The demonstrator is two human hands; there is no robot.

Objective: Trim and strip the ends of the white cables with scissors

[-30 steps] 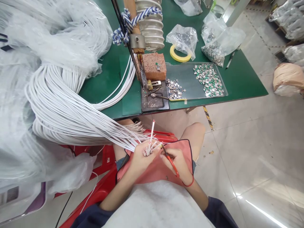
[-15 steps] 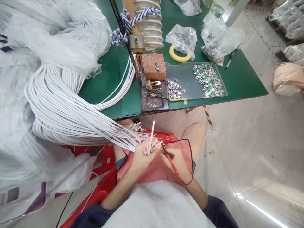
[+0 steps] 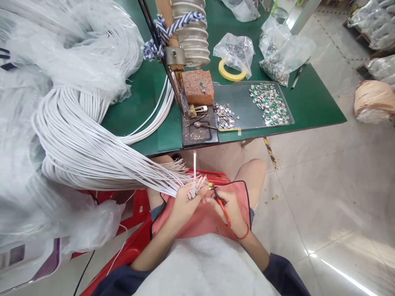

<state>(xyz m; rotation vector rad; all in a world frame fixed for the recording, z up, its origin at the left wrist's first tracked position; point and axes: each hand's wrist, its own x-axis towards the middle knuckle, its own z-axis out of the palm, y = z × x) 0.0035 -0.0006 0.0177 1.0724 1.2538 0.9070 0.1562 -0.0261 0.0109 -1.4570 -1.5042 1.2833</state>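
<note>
My left hand (image 3: 184,201) is closed around the ends of several white cables (image 3: 145,166) above my lap. One cable end stands straight up out of the fist, and shorter ends with reddish tips fan out beside the thumb. In my right hand (image 3: 231,209) is a pair of red-handled cutters (image 3: 222,209), the fingers wrapped round the handles. Its dark jaws point up and left, close to the cable ends at my left fingertips. A small yellow piece shows by the jaws; whether they touch a wire I cannot tell.
On the green table (image 3: 321,107) are a clear tray (image 3: 243,98) of small metal connectors, a brick (image 3: 198,87), a soldering iron (image 3: 183,96) on a stand, yellow tape (image 3: 231,75) and plastic bags (image 3: 277,61). A red stool (image 3: 132,213) is at my left. Pink cloth (image 3: 197,224) covers my lap.
The upright cable end has shifted left and stands straighter. The cable ends at my left fingertips and the cutters' jaws have moved slightly apart. Both hands keep their hold.
</note>
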